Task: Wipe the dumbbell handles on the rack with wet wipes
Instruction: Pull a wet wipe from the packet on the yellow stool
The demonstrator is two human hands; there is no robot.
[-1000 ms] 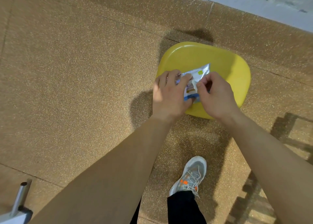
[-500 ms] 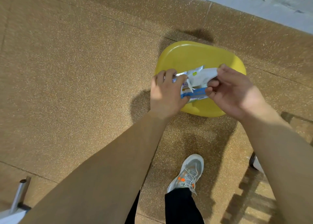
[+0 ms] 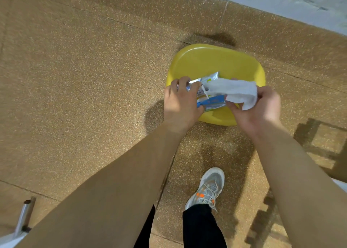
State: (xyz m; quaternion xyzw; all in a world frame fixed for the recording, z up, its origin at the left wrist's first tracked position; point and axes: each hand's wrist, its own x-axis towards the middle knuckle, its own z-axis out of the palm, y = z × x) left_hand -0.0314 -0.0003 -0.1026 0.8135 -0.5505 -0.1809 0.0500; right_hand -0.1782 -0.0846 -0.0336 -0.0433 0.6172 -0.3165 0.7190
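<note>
Your left hand grips the blue-and-white foil wipe packet; your right hand pinches the crumpled white wet wipe, which stretches rightward from the packet, seemingly almost free.

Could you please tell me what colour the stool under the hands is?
The stool is yellow; the head view shows it.

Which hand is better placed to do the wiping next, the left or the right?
Right, probably. The right hand pinches the white wipe, which is mostly out of the packet, while the left hand is busy gripping that packet.
</note>
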